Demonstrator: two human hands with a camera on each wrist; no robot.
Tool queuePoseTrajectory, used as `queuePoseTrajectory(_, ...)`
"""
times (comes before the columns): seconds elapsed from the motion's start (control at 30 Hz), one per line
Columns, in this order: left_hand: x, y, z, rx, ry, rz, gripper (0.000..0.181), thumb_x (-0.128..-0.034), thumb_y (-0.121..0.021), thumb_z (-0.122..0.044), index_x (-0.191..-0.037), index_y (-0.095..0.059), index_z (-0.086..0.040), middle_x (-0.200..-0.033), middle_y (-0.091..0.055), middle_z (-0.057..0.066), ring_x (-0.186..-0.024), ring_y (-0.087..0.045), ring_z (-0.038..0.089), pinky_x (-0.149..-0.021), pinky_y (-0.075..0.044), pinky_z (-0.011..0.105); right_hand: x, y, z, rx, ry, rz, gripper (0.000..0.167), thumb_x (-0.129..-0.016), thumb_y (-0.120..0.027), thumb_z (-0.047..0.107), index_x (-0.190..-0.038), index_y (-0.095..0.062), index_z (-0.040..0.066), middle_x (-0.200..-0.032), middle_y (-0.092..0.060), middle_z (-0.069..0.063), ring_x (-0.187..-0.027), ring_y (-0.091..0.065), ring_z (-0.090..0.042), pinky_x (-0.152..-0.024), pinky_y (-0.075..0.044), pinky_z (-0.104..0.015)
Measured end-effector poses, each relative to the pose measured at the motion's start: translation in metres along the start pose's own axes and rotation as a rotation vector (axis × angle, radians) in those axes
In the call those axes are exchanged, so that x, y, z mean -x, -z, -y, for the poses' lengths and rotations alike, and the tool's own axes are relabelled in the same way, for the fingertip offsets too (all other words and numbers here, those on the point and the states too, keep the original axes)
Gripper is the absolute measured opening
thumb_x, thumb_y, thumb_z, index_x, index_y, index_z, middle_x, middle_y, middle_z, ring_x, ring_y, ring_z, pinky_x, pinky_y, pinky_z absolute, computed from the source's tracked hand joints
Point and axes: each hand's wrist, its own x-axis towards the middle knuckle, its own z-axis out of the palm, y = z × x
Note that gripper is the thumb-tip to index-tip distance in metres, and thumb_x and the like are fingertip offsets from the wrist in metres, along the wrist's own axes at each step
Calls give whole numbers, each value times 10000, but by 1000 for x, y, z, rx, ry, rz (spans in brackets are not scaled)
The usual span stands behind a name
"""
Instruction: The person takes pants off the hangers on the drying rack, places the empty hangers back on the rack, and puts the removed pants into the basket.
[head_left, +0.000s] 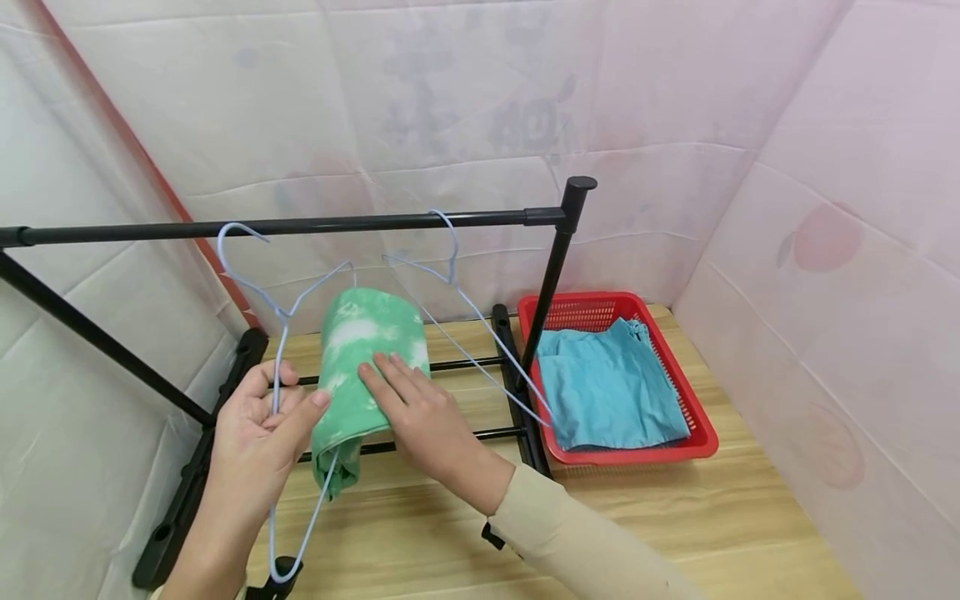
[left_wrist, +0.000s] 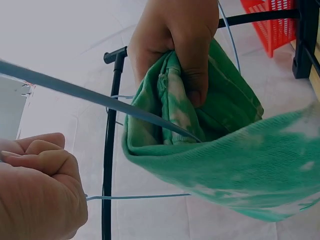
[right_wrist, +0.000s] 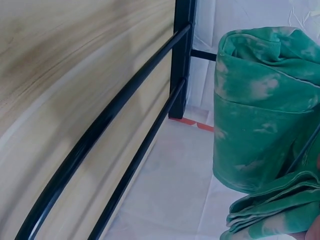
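Observation:
A green-and-white tie-dye garment is draped over the bottom wire of a light blue hanger; its exact kind is unclear. My left hand grips the hanger's side wire, with curled fingers also showing in the left wrist view. Across the garment lies my right hand, fingers on its outer face. In the left wrist view the right thumb presses the cloth from the other side, so the cloth is pinched. The hanger's hook overlaps the black rail; contact there cannot be judged.
A second blue hanger hangs on the rail at right. The rack's upright stands beside a red basket with folded blue cloth inside. Lower black bars run above the wooden tabletop. White sheets enclose the space.

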Motion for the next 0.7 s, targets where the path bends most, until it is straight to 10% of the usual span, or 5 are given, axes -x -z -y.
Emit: queuePoseTrajectory(0.7,-2,8,4,-30,-33,105,121,-1043,-484,-34,-1152,-461,-82,-547,-287,-21,-431,-200,194,-360,-158,340,-9,1,-10,-51,67,-66,511,-920,-625,-44,-1410,-524,62,-1363,-605,-125,-1249,-603,-245,-1012,-481,-289)
